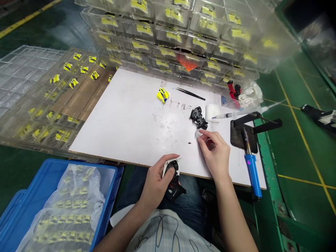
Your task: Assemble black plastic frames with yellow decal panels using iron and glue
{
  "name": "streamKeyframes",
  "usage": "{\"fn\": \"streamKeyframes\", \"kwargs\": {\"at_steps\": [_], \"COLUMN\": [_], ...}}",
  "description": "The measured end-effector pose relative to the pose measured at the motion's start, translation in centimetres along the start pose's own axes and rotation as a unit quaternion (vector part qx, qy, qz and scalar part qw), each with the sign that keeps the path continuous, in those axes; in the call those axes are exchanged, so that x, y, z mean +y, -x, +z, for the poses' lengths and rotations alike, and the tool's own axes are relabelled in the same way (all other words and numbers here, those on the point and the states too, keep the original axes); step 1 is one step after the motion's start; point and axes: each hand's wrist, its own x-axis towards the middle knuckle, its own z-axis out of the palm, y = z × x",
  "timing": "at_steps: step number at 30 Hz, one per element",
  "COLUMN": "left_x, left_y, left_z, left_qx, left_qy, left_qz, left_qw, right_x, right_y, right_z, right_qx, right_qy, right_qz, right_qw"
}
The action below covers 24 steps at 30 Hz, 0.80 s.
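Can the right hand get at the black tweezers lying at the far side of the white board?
Probably yes: the right hand rests near the small black parts, and only bare white board lies before the black tweezers.

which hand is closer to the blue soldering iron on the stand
Right. The right hand rests on the white board just left of the blue soldering iron. The left hand is farther left, at the board's near edge, holding a small black and white part.

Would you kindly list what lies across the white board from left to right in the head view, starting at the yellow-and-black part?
Yellow-and-black part → black tweezers → loose black parts → syringe → blue-handled soldering iron on its black stand.
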Motion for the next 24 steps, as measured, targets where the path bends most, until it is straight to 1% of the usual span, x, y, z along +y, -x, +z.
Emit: {"fn": "streamKeyframes", "kwargs": {"at_steps": [5,7,9,12,14,16,18,20,22,24], "left_x": [0.3,0.4,0.5,0.7,0.9,1.0,0.9,0.9,0.8,0.9], "left_y": [0.0,-0.1,-0.1,-0.1,-0.1,-0.1,-0.1,-0.1,-0.1,-0.1], "left_z": [0.1,0.1,0.1,0.2,0.1,0.0,0.0,0.0,0.0,0.1], "left_qx": [-0.005,-0.003,-0.001,0.000,0.001,0.001,-0.001,-0.002,-0.001,0.002], "left_qy": [0.012,0.012,0.016,0.036,0.050,0.060,0.059,0.051,0.048,0.050], "left_qz": [-0.009,-0.009,-0.009,-0.011,-0.010,-0.008,-0.006,-0.004,0.000,0.001], "left_qw": [1.000,1.000,1.000,0.999,0.999,0.998,0.998,0.999,0.999,0.999], "right_x": [-0.3,-0.6,-1.1,-2.0,-2.5,-2.6,-2.5,-2.3,-2.1,-2.1], "right_y": [-0.5,-0.5,0.0,1.4,2.8,4.1,5.1,5.8,6.0,6.1], "right_z": [0.0,-0.3,-0.7,-1.3,-1.6,-1.8,-1.8,-1.7,-1.5,-1.4], "right_qx": [0.041,0.049,0.041,0.006,-0.024,-0.045,-0.054,-0.060,-0.069,-0.076], "right_qy": [-0.016,-0.039,-0.094,-0.185,-0.190,-0.129,-0.036,0.039,0.075,0.083], "right_qz": [0.014,0.028,0.060,0.122,0.133,0.100,0.037,-0.025,-0.064,-0.079], "right_qw": [0.999,0.998,0.993,0.975,0.972,0.986,0.997,0.997,0.993,0.990]}}
